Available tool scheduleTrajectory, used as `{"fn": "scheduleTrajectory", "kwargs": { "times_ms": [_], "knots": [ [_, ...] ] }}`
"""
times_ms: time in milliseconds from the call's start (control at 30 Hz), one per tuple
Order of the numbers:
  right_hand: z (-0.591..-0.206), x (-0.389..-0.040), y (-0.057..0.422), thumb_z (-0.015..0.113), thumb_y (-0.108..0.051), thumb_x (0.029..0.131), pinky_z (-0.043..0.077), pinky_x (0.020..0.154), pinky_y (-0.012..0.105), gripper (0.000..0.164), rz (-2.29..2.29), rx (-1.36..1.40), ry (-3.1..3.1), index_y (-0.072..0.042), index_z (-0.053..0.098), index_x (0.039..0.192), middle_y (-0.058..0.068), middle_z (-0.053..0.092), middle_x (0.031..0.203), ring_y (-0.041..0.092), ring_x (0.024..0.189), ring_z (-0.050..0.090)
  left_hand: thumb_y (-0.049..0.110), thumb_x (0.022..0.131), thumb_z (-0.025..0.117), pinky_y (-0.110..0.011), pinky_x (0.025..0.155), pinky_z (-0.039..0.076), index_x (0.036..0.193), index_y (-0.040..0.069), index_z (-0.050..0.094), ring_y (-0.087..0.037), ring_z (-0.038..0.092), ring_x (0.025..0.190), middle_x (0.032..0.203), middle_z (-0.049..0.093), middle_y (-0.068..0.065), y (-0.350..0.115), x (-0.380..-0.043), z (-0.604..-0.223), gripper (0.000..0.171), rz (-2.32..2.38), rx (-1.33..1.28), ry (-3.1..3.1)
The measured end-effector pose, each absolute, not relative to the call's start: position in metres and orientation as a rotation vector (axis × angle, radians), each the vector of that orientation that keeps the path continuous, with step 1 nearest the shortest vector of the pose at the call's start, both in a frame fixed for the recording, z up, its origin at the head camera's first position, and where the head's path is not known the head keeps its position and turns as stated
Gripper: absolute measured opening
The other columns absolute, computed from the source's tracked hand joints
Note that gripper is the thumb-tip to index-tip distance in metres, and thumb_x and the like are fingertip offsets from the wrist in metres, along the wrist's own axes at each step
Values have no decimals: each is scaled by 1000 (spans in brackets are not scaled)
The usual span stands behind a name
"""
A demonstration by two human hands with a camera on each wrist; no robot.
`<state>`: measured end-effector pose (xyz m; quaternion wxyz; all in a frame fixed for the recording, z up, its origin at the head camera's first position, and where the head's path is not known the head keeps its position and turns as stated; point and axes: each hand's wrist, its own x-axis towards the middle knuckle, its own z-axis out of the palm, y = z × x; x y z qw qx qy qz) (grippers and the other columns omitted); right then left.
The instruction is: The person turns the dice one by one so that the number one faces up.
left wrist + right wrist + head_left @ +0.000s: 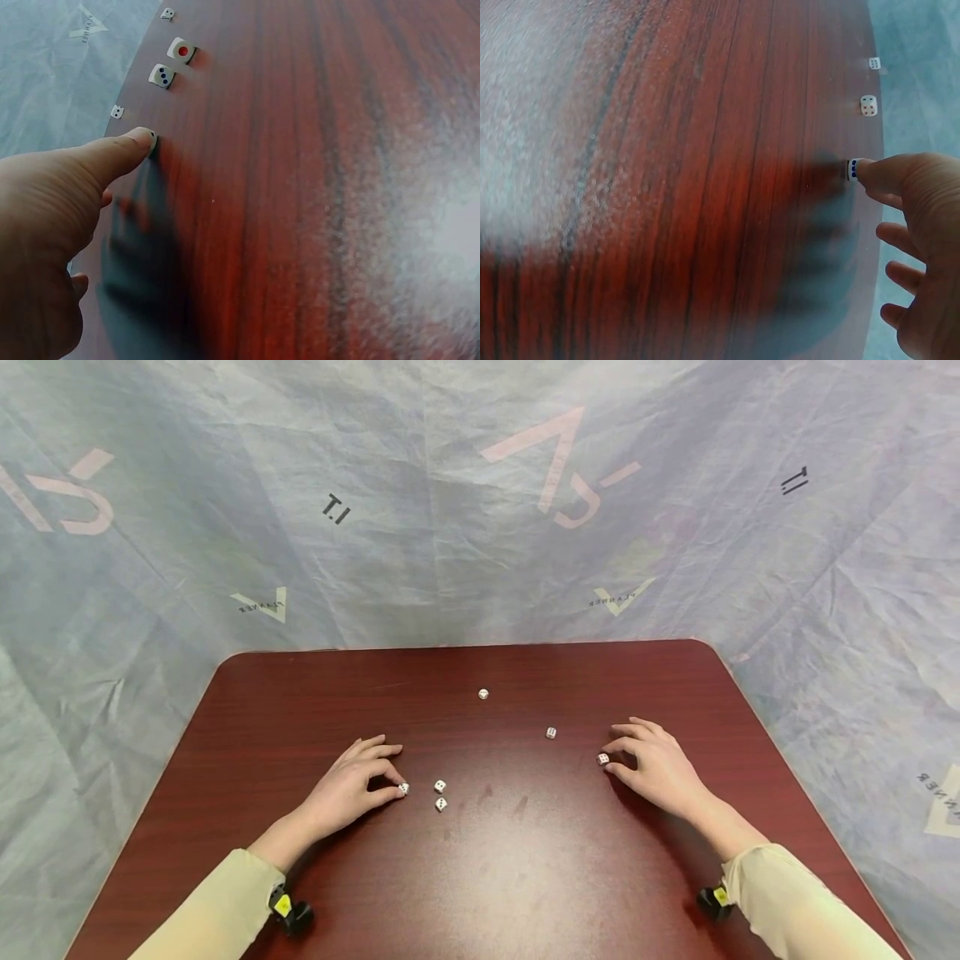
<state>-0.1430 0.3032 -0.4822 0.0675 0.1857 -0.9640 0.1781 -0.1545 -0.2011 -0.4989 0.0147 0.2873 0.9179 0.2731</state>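
My left hand (pixel 351 785) pinches a small white die (pixel 403 788) between thumb and forefinger, low over the left part of the table. Just right of it lie two more dice, one die (pixel 440 787) behind the other die (pixel 441 805). In the left wrist view the thumb hides most of the pinched die (pixel 154 142). On the right, my right hand (pixel 656 768) pinches another white die (pixel 603 759) by its thumb and forefinger. A die (pixel 551 733) lies to the left of that hand, and a farther die (pixel 483 694) sits near the back.
The dark red wood-grain table (pixel 517 885) has rounded far corners. Behind and beside it hangs a pale printed cloth (pixel 420 527). A black strap device with a yellow tag (pixel 282 906) sits at the left wrist, and a similar device (pixel 716 900) at the right.
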Motion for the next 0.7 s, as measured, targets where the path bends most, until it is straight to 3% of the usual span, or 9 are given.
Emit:
{"fn": "scheduleTrajectory", "kwargs": {
  "times_ms": [700],
  "knots": [
    [-480, -146, 302, 82, -19, 86, 30, 110, 69, 12, 529, 567, -2905, -18, 80, 99, 15, 65, 133, 44, 139, 42, 32, 87, 85, -64, 121, 16, 88, 35, 72, -37, 31, 149, 147, 57, -9, -200, -154, -498, 13, 839, 873, 2875]
  ]
}}
